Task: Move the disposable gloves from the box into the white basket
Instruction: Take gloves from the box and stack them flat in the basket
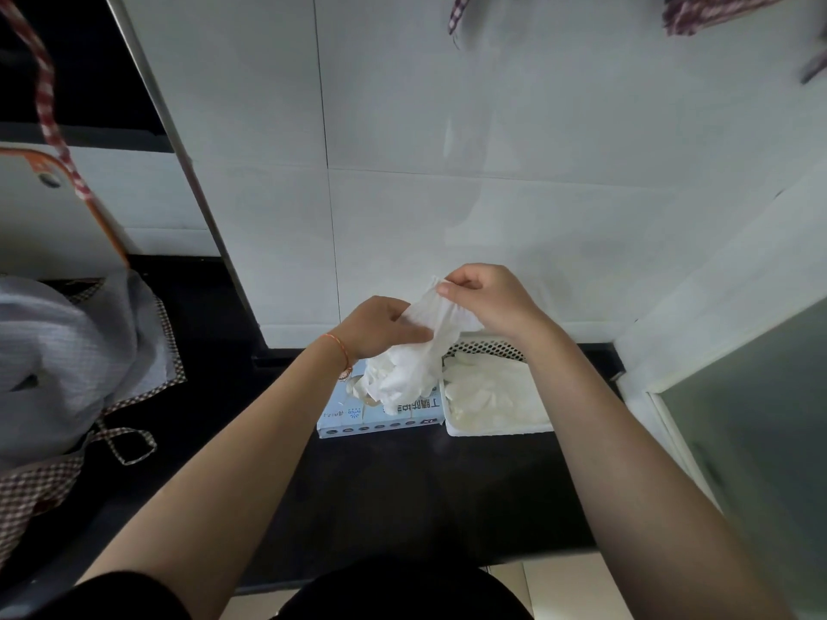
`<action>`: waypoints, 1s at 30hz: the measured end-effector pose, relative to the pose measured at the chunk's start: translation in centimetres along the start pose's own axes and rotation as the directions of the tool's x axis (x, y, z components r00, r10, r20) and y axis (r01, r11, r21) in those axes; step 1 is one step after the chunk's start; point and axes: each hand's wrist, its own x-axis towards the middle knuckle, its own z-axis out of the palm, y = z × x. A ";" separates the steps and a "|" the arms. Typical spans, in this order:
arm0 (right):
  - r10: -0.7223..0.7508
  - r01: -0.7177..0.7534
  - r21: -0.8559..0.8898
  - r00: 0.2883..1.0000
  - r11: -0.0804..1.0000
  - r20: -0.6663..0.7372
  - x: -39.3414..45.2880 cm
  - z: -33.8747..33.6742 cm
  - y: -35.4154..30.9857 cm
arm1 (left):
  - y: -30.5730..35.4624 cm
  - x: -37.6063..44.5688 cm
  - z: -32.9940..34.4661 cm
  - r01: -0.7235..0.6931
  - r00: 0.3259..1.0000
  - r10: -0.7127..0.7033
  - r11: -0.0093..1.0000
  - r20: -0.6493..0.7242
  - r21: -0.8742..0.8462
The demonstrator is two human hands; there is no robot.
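A light blue glove box (358, 418) lies on the black counter, with a bunch of white gloves (394, 382) spilling out of its top. Right beside it stands the white basket (496, 428) with a perforated back wall and several white gloves (492, 396) lying inside. Above the box, both hands hold one white glove (436, 319) stretched between them. My right hand (488, 302) pinches its upper edge. My left hand (380, 326) grips it lower down, just over the box.
A white tiled wall (447, 172) rises right behind the box and basket. A grey cloth with checked trim (80, 351) lies on the counter at the left. A frosted glass panel (752, 418) stands at the right. The black counter (402, 494) stretches toward me.
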 end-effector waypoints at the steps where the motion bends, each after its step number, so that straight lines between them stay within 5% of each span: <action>1: -0.005 0.005 0.009 1.000 1.000 -0.029 0.0 0.0 0.3 | -0.3 0.1 0.2 0.008 1.000 -0.008 1.000 0.014 0.004; 9: 0.115 -0.112 0.025 0.962 0.993 -0.250 -0.2 -0.3 6.2 | -3.3 0.8 2.1 0.123 0.991 -0.120 0.991 0.062 -0.056; 12: 0.331 -0.302 0.196 0.934 0.933 -0.136 -1.0 -0.5 9.3 | -4.5 1.1 3.4 0.167 0.981 -0.157 0.982 0.114 -0.084; 16: 0.516 -0.510 0.486 0.846 0.710 0.134 -1.8 -1.8 13.7 | -4.1 2.3 5.0 0.217 0.969 -0.204 0.972 0.136 -0.088; 19: 0.535 -0.558 0.490 0.820 0.669 0.204 -2.0 -3.3 17.2 | -3.3 4.6 6.6 0.179 0.974 -0.194 0.976 0.117 0.128; 24: 0.547 -0.573 0.226 0.820 0.788 0.172 -2.0 -4.7 20.5 | -1.2 8.7 11.1 -0.002 0.985 -0.085 0.866 0.150 0.499; 30: 0.482 -0.490 0.075 0.870 0.868 0.101 -0.6 -6.6 22.7 | -0.7 12.3 15.1 0.064 0.994 -0.106 0.670 0.010 0.740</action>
